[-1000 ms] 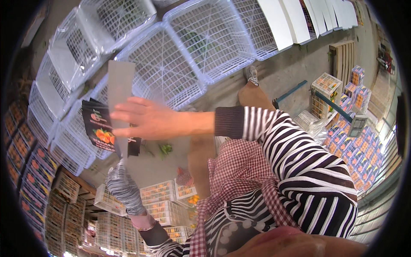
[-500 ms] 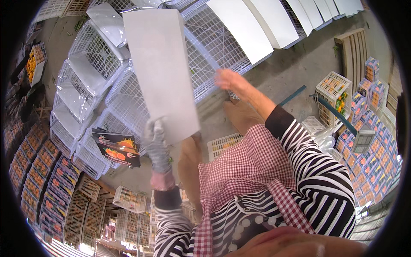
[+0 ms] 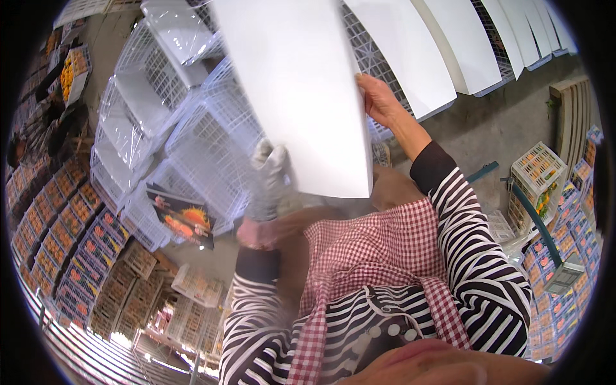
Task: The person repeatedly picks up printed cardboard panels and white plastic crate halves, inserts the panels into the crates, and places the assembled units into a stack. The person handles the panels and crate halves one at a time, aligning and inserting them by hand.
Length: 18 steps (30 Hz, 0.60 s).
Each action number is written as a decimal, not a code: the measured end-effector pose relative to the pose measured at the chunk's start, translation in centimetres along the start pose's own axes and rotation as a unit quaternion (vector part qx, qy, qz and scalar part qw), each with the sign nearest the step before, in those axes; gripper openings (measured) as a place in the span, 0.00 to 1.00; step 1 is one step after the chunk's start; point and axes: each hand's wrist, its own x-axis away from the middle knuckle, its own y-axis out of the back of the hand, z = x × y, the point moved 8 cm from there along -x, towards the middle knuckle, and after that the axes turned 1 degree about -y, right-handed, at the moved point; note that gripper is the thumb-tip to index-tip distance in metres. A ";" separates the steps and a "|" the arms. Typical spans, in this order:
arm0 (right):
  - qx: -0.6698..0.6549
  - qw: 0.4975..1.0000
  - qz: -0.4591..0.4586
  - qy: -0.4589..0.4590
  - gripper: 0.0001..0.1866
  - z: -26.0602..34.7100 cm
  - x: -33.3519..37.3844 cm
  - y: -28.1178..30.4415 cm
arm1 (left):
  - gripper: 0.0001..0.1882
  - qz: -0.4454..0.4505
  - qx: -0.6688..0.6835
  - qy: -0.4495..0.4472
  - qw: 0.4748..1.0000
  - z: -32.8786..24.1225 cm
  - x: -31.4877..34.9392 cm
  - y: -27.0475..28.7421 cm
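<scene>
A long white paper sheet [image 3: 295, 96], folded along its edges, is held over light-blue plastic crates. My left hand [image 3: 266, 176], in a grey glove, has its fingers curled at the sheet's left edge near its lower end. Bare, my right hand [image 3: 380, 102] pinches the right edge farther up. Under and beside the sheet stand open mesh crates [image 3: 202, 138], some lined with clear plastic film. Similar white sheets [image 3: 410, 54] lie over crates to the right.
Dark printed leaflets [image 3: 179, 217] with orange fruit pictures rest on a crate at left. Stacked fruit crates [image 3: 86, 279] stand at lower left, more [image 3: 558, 256] at right. A white crate of oranges [image 3: 538, 172] sits by a green-posted scale [image 3: 564, 276]. A wooden pallet [image 3: 571, 122] leans far right.
My right hand has come onto the sheet's right edge; before, it was apart from it over a crate. The sheet has shifted right, and the whole view has moved slightly.
</scene>
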 end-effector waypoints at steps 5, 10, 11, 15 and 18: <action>0.468 0.871 -0.059 0.140 0.16 4.7 -3.8 0.9 | 0.18 0.040 -0.363 -0.123 0.923 -0.5 -4.0 7.9; 0.597 0.574 -0.275 0.488 0.20 15.8 -2.2 3.9 | 0.15 -0.021 -0.478 -0.229 0.848 0.8 -6.0 8.9; 0.650 0.464 -0.334 0.501 0.21 18.2 -1.9 5.0 | 0.12 -0.027 -0.503 -0.245 0.828 0.5 -6.3 8.2; 0.721 0.441 -0.400 0.354 0.27 20.3 -4.5 12.6 | 0.10 -0.049 -0.293 -0.169 0.940 1.5 -7.7 7.4; 0.731 0.465 -0.394 0.306 0.29 20.7 -6.4 15.5 | 0.15 -0.055 -0.217 -0.082 0.971 2.6 -8.9 6.8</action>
